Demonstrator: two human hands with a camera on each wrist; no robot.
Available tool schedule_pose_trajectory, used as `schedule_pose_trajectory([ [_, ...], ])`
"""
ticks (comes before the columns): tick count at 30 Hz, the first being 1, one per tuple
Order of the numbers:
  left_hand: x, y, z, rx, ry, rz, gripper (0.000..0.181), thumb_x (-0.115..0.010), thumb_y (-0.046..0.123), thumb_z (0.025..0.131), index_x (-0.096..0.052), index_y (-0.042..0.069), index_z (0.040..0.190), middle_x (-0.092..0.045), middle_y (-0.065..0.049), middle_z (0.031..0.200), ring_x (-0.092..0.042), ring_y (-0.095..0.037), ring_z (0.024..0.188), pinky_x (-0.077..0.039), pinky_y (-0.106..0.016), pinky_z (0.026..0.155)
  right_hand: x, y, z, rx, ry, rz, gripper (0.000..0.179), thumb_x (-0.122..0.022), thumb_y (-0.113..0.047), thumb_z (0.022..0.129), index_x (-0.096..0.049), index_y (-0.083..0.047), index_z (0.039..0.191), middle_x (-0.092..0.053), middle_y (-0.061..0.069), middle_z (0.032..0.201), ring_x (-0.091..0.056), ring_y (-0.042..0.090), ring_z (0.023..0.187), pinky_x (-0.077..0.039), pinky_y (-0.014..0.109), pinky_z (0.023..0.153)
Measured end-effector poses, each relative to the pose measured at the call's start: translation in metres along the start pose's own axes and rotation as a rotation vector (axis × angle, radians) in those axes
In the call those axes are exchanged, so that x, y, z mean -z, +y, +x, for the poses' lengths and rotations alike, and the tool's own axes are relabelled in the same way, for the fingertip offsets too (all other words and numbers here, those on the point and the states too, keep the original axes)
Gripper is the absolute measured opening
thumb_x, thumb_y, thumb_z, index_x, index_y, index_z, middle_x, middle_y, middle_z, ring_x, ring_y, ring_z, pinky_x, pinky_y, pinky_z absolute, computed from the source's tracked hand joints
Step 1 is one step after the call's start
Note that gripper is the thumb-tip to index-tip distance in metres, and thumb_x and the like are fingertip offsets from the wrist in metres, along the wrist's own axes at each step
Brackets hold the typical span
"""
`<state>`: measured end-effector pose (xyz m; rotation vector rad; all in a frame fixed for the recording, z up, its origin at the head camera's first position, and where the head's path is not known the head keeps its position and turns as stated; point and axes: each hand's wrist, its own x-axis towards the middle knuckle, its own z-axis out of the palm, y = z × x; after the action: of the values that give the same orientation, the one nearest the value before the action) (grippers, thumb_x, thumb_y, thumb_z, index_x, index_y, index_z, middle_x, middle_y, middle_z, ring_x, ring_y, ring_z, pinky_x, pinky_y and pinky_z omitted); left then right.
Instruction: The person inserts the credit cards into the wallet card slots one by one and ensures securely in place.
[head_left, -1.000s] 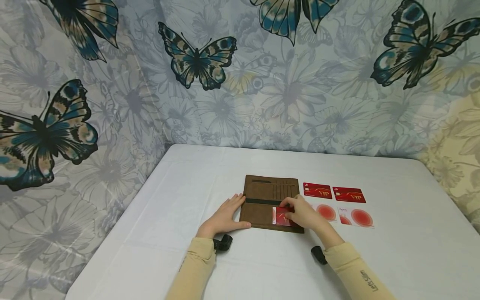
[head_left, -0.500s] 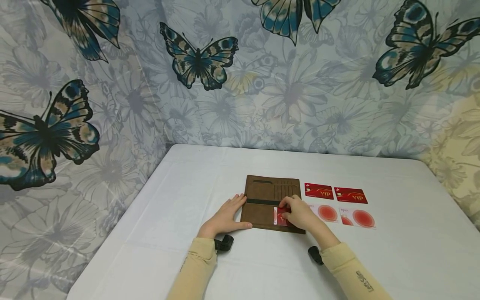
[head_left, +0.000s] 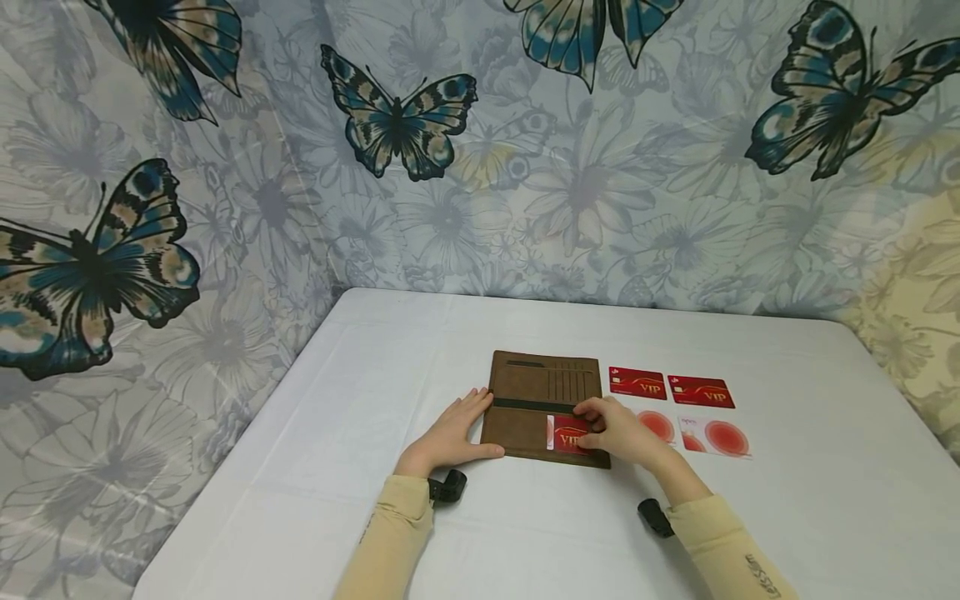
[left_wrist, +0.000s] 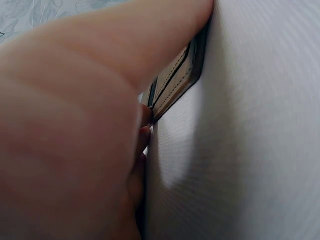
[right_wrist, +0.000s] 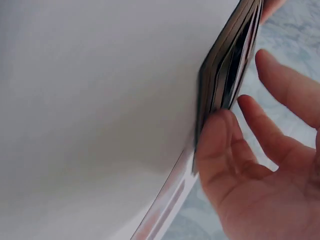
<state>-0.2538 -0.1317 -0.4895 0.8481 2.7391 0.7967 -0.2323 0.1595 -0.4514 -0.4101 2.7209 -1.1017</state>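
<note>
End of red card [head_left: 566, 432] behind half-curled right hand [head_left: 618, 431], hold unclear, left hand [head_left: 448, 435] straight-fingered against wallet [head_left: 519, 431]

On the lower half of the wallet [head_left: 525, 382], the right hand [head_left: 625, 435] covers the right end of a red card [head_left: 567, 434], so we cannot tell whether it grips the card or merely touches it. The same hand hides the left part of the pink card [head_left: 657, 426] just right of the wallet. The left hand [head_left: 449, 435] blocks some of the wallet's left edge. Nearer us than the wallet, the right sleeve [head_left: 722, 542] is cut off, its lettering blurred.
</note>
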Motion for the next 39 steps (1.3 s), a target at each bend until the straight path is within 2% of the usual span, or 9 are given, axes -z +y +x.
schedule_pose_trajectory([
  [6,0.0,0.0,0.0,0.002,0.002,0.0,0.091,-0.065,0.052,0.08,-0.024,0.006,0.147,-0.016,-0.008,0.152,-0.008,-0.019,0.139,-0.007,-0.037,0.112,0.005,0.009,-0.005,-0.031,-0.031,0.062,0.045,-0.077,-0.01,0.075,-0.058,0.006,0.113,-0.055,0.011,0.104,-0.05,0.024,0.09,-0.049,0.039,0.079],
  [14,-0.002,-0.002,0.001,-0.018,0.014,-0.007,0.091,-0.064,0.052,0.081,-0.024,0.003,0.146,-0.016,-0.011,0.152,-0.008,-0.021,0.139,-0.007,-0.038,0.112,0.009,0.008,-0.019,-0.084,-0.032,0.026,0.05,-0.079,-0.019,0.074,-0.061,0.004,0.114,-0.053,0.011,0.105,-0.049,0.025,0.093,-0.049,0.04,0.08],
  [20,-0.003,-0.003,0.0,-0.047,0.035,-0.006,0.092,-0.062,0.055,0.081,-0.025,0.0,0.145,-0.018,-0.015,0.151,-0.01,-0.024,0.139,-0.007,-0.039,0.112,0.008,0.007,-0.024,-0.065,-0.026,0.019,0.051,-0.08,-0.019,0.073,-0.061,0.005,0.115,-0.053,0.013,0.107,-0.049,0.026,0.094,-0.05,0.041,0.08],
  [30,-0.001,-0.002,0.002,-0.003,0.009,0.016,0.091,-0.065,0.052,0.081,-0.024,0.005,0.147,-0.017,-0.009,0.152,-0.009,-0.019,0.139,-0.007,-0.037,0.112,0.005,0.004,-0.025,-0.073,-0.03,0.035,0.052,-0.081,-0.02,0.071,-0.062,0.004,0.114,-0.051,0.011,0.105,-0.047,0.025,0.093,-0.049,0.039,0.08],
  [39,-0.001,0.0,0.001,-0.006,0.011,0.004,0.091,-0.065,0.051,0.081,-0.024,0.004,0.147,-0.017,-0.01,0.152,-0.009,-0.021,0.139,-0.008,-0.039,0.112,0.003,0.0,-0.024,-0.094,-0.04,0.067,0.055,-0.082,-0.021,0.07,-0.061,0.005,0.114,-0.05,0.012,0.108,-0.049,0.025,0.095,-0.05,0.041,0.083],
])
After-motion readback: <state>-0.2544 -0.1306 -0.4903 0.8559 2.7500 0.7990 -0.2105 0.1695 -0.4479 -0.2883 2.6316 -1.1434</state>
